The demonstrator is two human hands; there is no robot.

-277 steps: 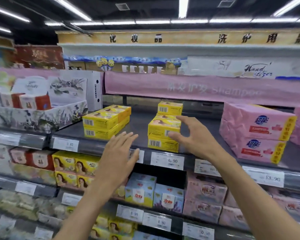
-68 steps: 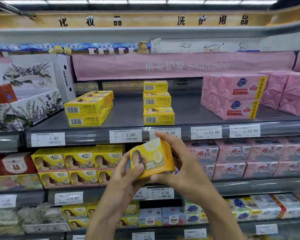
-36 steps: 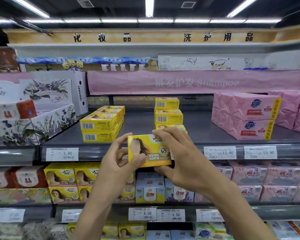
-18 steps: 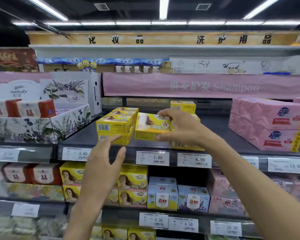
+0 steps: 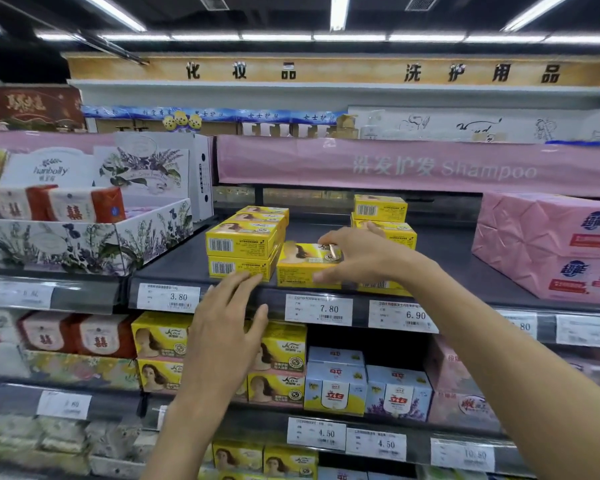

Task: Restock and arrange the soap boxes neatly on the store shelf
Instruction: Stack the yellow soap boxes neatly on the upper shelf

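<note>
Our right hand (image 5: 357,258) reaches onto the dark shelf (image 5: 174,268) and grips a yellow soap box (image 5: 305,268). Its fingers curl over the top and far end of the box, and the thumb is on the near side. The box lies flat with the printed face upward, low at the front edge of the shelf and right above the price tag (image 5: 319,309) that reads 7.80. We cannot tell whether it already rests fully on the shelf. It sits between the left stack (image 5: 243,247) of yellow boxes, just beside it, and the right stack (image 5: 381,216), which our right hand and wrist partly hide. Our left hand (image 5: 226,320) is raised in front of the shelf edge with its fingers straight, slightly spread and holding nothing. Its fingertips (image 5: 250,277) lie over the bottom front of the left stack, though we cannot tell if they touch it. Further right on the same shelf stand big pink packs (image 5: 548,244), well apart from the yellow boxes. To the left is a flowered tray (image 5: 84,244), and a pink banner (image 5: 430,166) hangs above.
</note>
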